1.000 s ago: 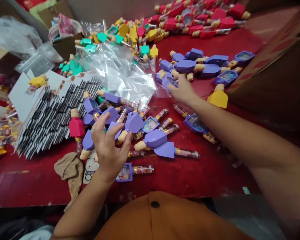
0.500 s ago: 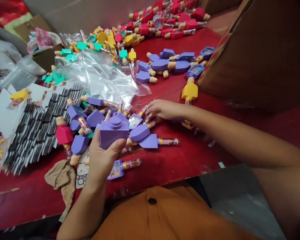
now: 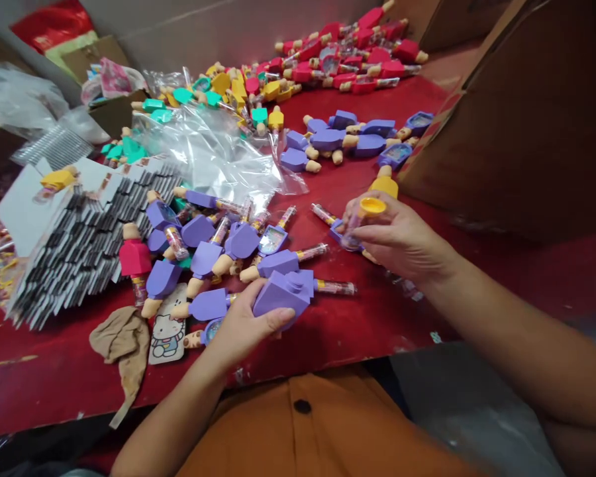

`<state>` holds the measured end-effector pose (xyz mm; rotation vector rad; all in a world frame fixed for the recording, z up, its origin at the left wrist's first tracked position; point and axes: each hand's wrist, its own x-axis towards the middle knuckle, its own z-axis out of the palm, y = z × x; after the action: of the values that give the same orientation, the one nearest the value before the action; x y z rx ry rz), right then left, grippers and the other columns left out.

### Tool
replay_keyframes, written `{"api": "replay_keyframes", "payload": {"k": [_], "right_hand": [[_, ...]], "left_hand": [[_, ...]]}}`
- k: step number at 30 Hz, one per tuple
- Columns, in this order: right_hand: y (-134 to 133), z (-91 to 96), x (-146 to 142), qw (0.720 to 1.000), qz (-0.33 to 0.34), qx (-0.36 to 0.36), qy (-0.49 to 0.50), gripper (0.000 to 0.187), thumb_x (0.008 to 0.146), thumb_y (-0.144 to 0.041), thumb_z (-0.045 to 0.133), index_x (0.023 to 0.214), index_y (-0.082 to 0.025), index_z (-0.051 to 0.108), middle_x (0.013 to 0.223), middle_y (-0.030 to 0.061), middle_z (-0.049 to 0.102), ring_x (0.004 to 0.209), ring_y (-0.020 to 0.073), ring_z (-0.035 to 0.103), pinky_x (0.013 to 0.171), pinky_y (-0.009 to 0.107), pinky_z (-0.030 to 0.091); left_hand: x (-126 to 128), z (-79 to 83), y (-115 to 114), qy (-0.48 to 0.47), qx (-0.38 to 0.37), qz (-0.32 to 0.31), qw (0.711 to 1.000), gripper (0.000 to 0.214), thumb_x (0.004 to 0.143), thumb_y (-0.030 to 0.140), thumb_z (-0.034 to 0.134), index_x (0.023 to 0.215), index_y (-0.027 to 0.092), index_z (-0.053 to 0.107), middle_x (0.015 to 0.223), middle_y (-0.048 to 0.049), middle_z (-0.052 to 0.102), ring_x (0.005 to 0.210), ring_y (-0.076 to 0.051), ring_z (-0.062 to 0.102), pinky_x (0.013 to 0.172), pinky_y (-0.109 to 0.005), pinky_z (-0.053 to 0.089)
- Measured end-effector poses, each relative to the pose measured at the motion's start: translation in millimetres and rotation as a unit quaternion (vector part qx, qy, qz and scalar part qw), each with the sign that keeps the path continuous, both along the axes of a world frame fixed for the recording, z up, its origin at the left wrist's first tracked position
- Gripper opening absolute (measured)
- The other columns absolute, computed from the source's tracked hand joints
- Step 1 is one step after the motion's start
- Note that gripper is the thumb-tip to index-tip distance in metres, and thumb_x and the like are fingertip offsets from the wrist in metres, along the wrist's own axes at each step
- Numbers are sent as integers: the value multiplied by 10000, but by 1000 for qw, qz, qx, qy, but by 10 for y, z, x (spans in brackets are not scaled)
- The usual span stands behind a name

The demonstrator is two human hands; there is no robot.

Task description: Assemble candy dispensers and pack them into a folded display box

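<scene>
Currently I am observing both hands working at the near edge of the red tabletop (image 3: 54,391), just beyond the orange shirt (image 3: 302,424) on the person's torso. The left hand (image 3: 243,324) is cradling a lilac block-figure torso (image 3: 283,295), holding it in a wide grip, with the thumb and fingers spread against its bulk. The right hand (image 3: 397,235) is keeping a narrow pinch on a clear tube with a yellow cap (image 3: 372,207), just beside a lilac-framed piece (image 3: 340,232).

I am reading the step in hand as handling torso and capped tube at once; the next move is calling for a steady hold on that small tube.

Loose lilac figures (image 3: 203,265) are lying between the hands and a stack of printed card sheets (image 3: 79,245) near the left edge, with a Hello Kitty card (image 3: 166,331) and a tan cloth (image 3: 124,338) in front. Farther on, I am seeing a clear plastic bag (image 3: 208,156), more lilac figures (image 3: 338,139), a cardboard box (image 3: 501,119) at the right edge, and red figures (image 3: 347,53) toward the far edge.
</scene>
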<state>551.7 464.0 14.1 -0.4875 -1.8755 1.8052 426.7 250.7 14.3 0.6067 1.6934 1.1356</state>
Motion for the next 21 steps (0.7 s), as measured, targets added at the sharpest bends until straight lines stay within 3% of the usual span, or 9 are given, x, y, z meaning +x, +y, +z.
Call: {"api": "replay_keyframes", "payload": {"k": [2, 3, 5, 8, 10, 12, 17, 21], "right_hand": [[-147, 75, 179, 999, 17, -36, 29, 244, 761, -421, 553, 875, -238, 439, 879, -9, 579, 762, 138, 576, 677, 293, 462], [-198, 94, 251, 999, 42, 1, 13, 216, 791, -413, 525, 896, -239, 453, 858, -8, 588, 748, 136, 578, 671, 289, 459], [-255, 94, 367, 978, 106, 176, -45, 187, 829, -379, 510, 937, -226, 508, 776, 2, 603, 701, 134, 566, 651, 277, 437], [-279, 40, 493, 861, 158, 479, -67, 208, 858, -335, 506, 970, -178, 583, 757, 44, 623, 681, 146, 529, 632, 284, 390], [-293, -2, 559, 799, 168, 577, -31, 228, 877, -332, 478, 960, -153, 592, 756, 59, 624, 670, 153, 510, 616, 289, 373], [-312, -32, 622, 783, 189, 592, -15, 248, 887, -348, 462, 947, -140, 584, 746, 60, 616, 664, 148, 504, 607, 279, 376], [-373, -28, 773, 829, 207, 518, -46, 263, 896, -345, 456, 1036, -137, 533, 741, 51, 590, 659, 124, 512, 587, 232, 384], [-515, 7, 849, 814, 203, 541, -57, 225, 897, -343, 447, 962, -152, 547, 663, 20, 556, 582, 118, 481, 533, 246, 335]], "left_hand": [[25, 3, 71, -4, 4, -31, 999, 577, 620, 539, 668, 1026, 150, 535, 769, -14, 576, 583, -103, 496, 516, -198, 409], [33, 12, 103, 8, 4, -49, 999, 572, 623, 528, 673, 1034, 154, 538, 788, -14, 582, 607, -107, 504, 542, -200, 413], [47, 41, 153, 41, -3, -97, 994, 544, 635, 497, 679, 1040, 158, 550, 842, -20, 597, 680, -126, 526, 607, -213, 425], [84, 87, 171, 75, -25, -183, 980, 500, 652, 457, 683, 1044, 167, 569, 913, -25, 613, 766, -155, 549, 677, -238, 436], [125, 108, 147, 91, -43, -227, 969, 474, 647, 443, 693, 1025, 182, 580, 911, -11, 619, 764, -153, 557, 663, -229, 431], [172, 118, 106, 105, -65, -252, 960, 432, 631, 436, 705, 964, 184, 591, 840, 11, 618, 714, -138, 552, 604, -207, 411], [248, 96, 46, 64, -84, -246, 963, 349, 637, 424, 697, 845, 174, 571, 687, 48, 573, 581, -95, 503, 496, -169, 355], [287, 39, 63, 57, -99, -324, 939, 349, 646, 439, 692, 837, 173, 571, 665, 49, 562, 550, -84, 478, 477, -166, 338]]}}
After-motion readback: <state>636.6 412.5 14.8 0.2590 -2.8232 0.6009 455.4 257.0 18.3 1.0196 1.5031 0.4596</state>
